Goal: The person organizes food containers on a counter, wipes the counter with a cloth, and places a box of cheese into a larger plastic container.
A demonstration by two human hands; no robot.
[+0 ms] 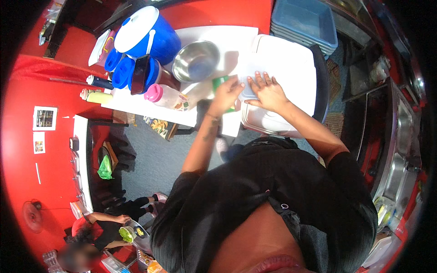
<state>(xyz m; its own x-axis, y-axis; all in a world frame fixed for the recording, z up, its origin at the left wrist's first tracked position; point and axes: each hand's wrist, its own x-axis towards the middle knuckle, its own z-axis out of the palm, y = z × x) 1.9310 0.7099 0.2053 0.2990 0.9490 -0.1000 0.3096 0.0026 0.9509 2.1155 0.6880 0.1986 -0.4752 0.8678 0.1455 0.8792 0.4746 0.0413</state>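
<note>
My right hand (268,91) rests palm down with spread fingers on a pale translucent plastic container or lid (252,65), near its front edge. To its left, my left hand (227,94) is bent and slightly blurred, its fingertips close to the container's left edge. Whether those fingers grip anything cannot be told. A green cylindrical can or tub (219,81) stands partly hidden behind the left hand. The translucent piece sits on a large white plastic bin lid (285,51). A shiny steel bowl (196,61) stands farther left on the white table (186,89).
A blue cooler jug (158,37), blue-lidded containers (123,73), a dark phone (140,75) and a pink-capped bottle (167,97) crowd the left side. Grey-blue tubs (304,24) are stacked behind right. Lower left, another person (102,232) holds a bowl of greens (127,234).
</note>
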